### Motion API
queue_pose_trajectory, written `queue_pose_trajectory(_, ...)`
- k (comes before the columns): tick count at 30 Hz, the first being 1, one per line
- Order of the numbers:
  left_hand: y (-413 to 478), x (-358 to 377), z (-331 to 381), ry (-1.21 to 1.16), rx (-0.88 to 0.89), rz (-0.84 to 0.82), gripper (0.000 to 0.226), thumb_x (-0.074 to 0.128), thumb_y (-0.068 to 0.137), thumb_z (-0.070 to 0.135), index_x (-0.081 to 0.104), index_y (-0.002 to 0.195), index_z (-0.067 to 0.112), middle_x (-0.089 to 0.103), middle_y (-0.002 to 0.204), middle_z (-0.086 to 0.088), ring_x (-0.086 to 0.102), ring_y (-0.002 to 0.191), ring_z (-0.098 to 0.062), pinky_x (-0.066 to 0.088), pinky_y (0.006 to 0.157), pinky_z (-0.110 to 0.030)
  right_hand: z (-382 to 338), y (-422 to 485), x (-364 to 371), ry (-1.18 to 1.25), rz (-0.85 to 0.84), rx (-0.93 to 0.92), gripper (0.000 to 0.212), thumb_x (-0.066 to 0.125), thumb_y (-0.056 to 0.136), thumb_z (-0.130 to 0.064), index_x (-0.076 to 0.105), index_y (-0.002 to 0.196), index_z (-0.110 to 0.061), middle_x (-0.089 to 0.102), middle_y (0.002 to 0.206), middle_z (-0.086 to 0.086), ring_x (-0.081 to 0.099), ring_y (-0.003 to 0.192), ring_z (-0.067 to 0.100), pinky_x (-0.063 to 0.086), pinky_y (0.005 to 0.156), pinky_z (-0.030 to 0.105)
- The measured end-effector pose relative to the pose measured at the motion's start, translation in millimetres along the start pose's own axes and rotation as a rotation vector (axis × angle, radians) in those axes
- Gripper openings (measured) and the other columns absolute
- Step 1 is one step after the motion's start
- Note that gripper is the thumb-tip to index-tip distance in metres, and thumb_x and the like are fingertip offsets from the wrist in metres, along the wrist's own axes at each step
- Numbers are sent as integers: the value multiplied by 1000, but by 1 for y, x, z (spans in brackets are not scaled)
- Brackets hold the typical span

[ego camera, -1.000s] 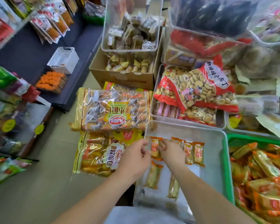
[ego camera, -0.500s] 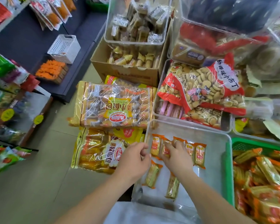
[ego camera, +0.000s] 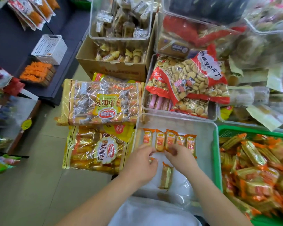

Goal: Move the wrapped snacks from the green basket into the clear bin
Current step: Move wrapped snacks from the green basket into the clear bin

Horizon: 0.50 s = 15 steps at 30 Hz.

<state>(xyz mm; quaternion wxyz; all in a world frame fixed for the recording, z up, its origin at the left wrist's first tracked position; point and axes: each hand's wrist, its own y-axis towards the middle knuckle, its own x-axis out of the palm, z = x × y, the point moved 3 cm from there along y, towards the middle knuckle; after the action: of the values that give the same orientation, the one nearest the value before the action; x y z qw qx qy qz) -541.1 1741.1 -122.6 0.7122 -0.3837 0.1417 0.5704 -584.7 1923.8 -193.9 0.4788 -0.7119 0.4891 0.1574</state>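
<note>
1. The left hand [ego camera: 140, 162] reaches into the clear bin [ego camera: 204, 128], with its fingers curled toward the near end of a row of wrapped snacks [ego camera: 170, 138]. Whether it pinches a wrapper cannot be told.
2. The right hand [ego camera: 181, 159] sits just beside it, its fingertips [ego camera: 171, 150] on the near ends of the middle packets (motion blur hides whether they grip anything).
3. The row has five orange-and-yellow packets lying side by side on the far half of the bin's floor.
4. A sixth snack [ego camera: 166, 177] lies alone between the two wrists, nearer the person. An orange wrapper corner [ego camera: 152, 159] peeks out beside the left hand.
5. The green basket [ego camera: 216, 160] stands just beside the bin's right wall, holding a heap of the same snacks [ego camera: 255, 160].
6. Left of the bin lie a large bread bag [ego camera: 101, 101] and a second bread bag [ego camera: 98, 149]. Beyond the bin are a red biscuit bag [ego camera: 191, 75] and a cardboard box [ego camera: 111, 69].
</note>
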Motion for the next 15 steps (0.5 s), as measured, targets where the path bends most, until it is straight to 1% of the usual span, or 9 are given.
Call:
queue_pose_trajectory(1,2,16,-2,53,-31,-63,39,64,98,31,63,135,16,58,128,1,59,116,-18,48,103,-29,10,-8,2,12,-13,39,33,72,94,-35,72,122,-19,61,84,-10,61,87,17,49,76,30)
queue_pose_trajectory(2,4,31,-5,103,-80,-125,45,63,98,33,60,139,15,54,138,-3,56,125,-21,45,107,-28,17,-15,6,20,-31,66,37,73,93,-35,70,125,-18,61,89,-8,60,90,16,45,77,28)
queue_pose_trajectory(4,8,58,-17,170,-204,-242,59,62,97,35,48,150,14,41,154,-11,48,139,-29,40,114,-33,25,-27,16,54,-65,102,45,75,92,-37,66,131,-16,60,102,-4,57,94,15,41,78,25)
queue_pose_trajectory(6,10,74,-30,237,-285,-286,70,64,95,33,38,157,17,26,164,-15,39,146,-35,36,120,-37,29,-33,26,94,-90,131,54,76,90,-40,61,136,-15,65,117,1,60,99,17,45,82,27)
queue_pose_trajectory(8,11,80,-41,275,-309,-257,72,65,93,28,36,159,23,22,164,-14,42,144,-35,37,120,-37,33,-38,34,116,-114,168,64,78,87,-41,56,141,-16,65,129,8,63,113,24,50,91,32)
queue_pose_trajectory(9,12,83,-46,274,-304,-239,70,66,93,26,38,158,25,24,161,-13,47,139,-34,40,118,-36,36,-40,39,128,-130,190,69,80,84,-42,54,142,-16,65,129,9,63,115,26,51,92,33)
queue_pose_trajectory(10,13,85,-49,273,-294,-228,68,68,93,25,42,156,27,28,156,-11,52,133,-32,44,114,-36,39,-41,44,140,-141,205,72,82,82,-44,53,141,-16,66,124,9,64,113,27,51,90,34)
queue_pose_trajectory(12,13,89,-53,265,-280,-212,63,73,92,29,48,149,29,33,145,-6,59,121,-30,49,108,-36,43,-44,51,159,-144,236,73,86,76,-46,53,136,-18,65,110,4,65,101,26,52,82,34)
queue_pose_trajectory(15,13,88,-53,226,-278,-171,58,80,88,35,52,139,30,38,134,-3,64,108,-28,54,98,-35,46,-42,55,172,-129,256,64,87,77,-38,52,128,-21,66,107,2,65,94,25,51,75,32)
